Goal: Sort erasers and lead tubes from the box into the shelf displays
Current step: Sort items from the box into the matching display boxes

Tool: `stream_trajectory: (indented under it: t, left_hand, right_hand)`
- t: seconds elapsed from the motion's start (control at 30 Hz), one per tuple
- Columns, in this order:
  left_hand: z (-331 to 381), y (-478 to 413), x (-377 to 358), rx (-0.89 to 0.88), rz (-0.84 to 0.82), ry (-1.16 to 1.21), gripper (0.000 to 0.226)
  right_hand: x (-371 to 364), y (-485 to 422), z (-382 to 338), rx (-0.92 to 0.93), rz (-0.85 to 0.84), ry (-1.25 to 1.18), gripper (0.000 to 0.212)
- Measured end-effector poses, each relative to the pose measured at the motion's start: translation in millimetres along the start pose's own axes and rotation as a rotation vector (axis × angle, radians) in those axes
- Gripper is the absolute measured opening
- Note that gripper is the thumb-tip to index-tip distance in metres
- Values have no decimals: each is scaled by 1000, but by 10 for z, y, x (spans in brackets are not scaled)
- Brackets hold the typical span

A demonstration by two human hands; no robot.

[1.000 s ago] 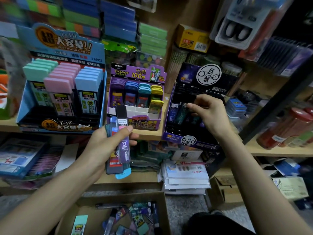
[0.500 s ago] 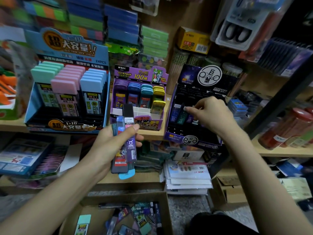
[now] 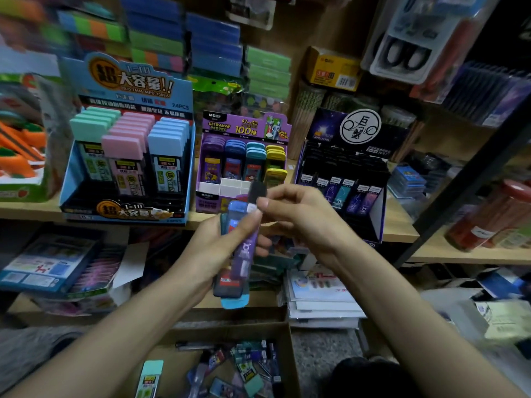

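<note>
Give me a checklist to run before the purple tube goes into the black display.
1. Right hand pinches the purple tube at its cap: ok.
2. Left hand grips the other tubes: ok.
3. Black display holds matching purple tubes: ok.
4. Free slot in that display: cannot tell.
5. Way from the hands to the display is unblocked: ok.

place: stationery shop | evidence: lead-tube display boxes [image 3: 129, 209], wooden shelf [image 3: 400, 225], hanging blister packs [image 3: 408, 53]
</note>
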State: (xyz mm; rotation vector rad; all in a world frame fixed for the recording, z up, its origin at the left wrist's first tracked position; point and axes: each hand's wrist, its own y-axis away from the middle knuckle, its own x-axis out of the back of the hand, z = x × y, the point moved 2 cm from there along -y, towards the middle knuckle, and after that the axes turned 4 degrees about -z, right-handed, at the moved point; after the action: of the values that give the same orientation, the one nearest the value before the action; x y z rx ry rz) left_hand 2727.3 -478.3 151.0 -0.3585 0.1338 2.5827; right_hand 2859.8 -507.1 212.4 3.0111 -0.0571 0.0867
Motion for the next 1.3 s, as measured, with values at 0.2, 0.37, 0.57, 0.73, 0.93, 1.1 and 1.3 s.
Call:
stream_trajectory:
  t: [0.2,0.37,0.57,0.73,0.93,1.1,1.3]
  left_hand:
    - [32,-70,-97,-28,113,25,34]
    - [43,-113,-194,-25,86,44,32]
    - [-67,-179,-278,66,69,91,19]
    - [-100,-188,-302,72,54,100,19]
    - [-92,-149,-282,4,30,60,15]
    - [-71,-138,-250,-47,-1,47,21]
    - [-71,-131,-226,-64,6,63,19]
  right_hand:
    - [522,12,-256,188,228,-70,9]
    - [1022,51,-333,399,520,120,9]
    - [1176,-47,-59,453,675,633,14]
    - [1237,-119,94,448,608,649,16]
    - [1304,-196,150,441,543,544,12]
    - [1347,-271,275,372,570,502,8]
    - [1343,-345,280,293,610,631,14]
